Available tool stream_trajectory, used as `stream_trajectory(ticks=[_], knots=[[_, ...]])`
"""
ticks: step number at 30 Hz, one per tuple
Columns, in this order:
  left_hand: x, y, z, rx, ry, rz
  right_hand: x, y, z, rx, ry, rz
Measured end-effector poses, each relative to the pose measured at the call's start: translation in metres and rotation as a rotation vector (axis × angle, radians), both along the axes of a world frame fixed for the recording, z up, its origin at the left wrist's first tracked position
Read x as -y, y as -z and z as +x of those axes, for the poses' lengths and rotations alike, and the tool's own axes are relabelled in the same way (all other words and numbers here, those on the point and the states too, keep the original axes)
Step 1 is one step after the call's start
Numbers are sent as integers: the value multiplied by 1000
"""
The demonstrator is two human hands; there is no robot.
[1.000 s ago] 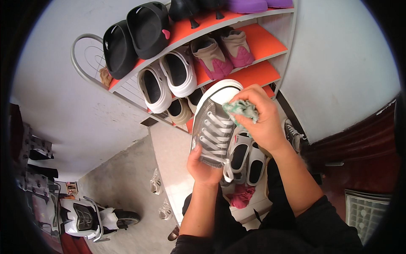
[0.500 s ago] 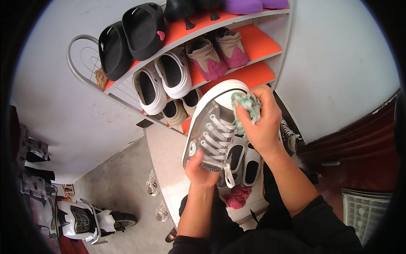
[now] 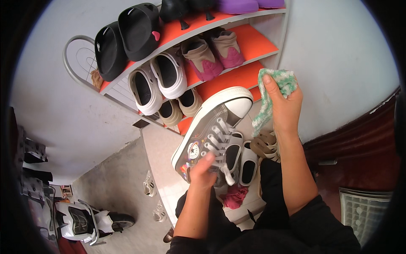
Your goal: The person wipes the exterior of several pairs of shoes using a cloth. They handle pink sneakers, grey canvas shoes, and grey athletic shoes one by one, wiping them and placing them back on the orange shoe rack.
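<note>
A grey canvas sneaker (image 3: 198,136) with white laces, a white toe cap and a round side patch is held up in front of me, toe pointing away to the upper right. My left hand (image 3: 202,174) grips it near the heel, thumb over the laces; the other fingers are hidden behind the shoe. To the right of the toe, apart from it, my right hand (image 3: 284,103) is closed on a fluffy green-and-white cloth (image 3: 265,108). One end of the cloth hangs down past the fingers.
Beyond the sneaker stands a shoe rack (image 3: 230,89) with orange shelves, holding black clogs (image 3: 138,31), white clogs (image 3: 169,76) and beige-pink shoes (image 3: 202,59). Below my hands lie grey slippers (image 3: 248,166), tan sandals (image 3: 265,144) and a crumpled red cloth (image 3: 235,196). A white motorcycle (image 3: 86,220) stands lower left.
My right hand has lifted the cloth off the sneaker's toe and moved up and right. The sneaker has shifted slightly left and down, turning to show more of its patterned side.
</note>
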State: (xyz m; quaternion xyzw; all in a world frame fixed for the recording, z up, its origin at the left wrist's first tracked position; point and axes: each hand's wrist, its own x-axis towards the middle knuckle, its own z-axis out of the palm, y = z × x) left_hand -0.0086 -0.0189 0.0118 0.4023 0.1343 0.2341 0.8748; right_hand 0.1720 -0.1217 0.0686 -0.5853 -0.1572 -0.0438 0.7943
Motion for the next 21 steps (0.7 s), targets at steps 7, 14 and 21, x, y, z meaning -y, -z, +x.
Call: stream_trajectory(ticks=[7,14,21], knots=[[6,-10,-2,-276,65,521,-10,11,-10,79,-160,-126],[2,8,-2,-512,292,388,-18,5,-35,419,-297,-316],[0,20,5,-567,130,1358,-21,-1,-64,570,-541,-476]])
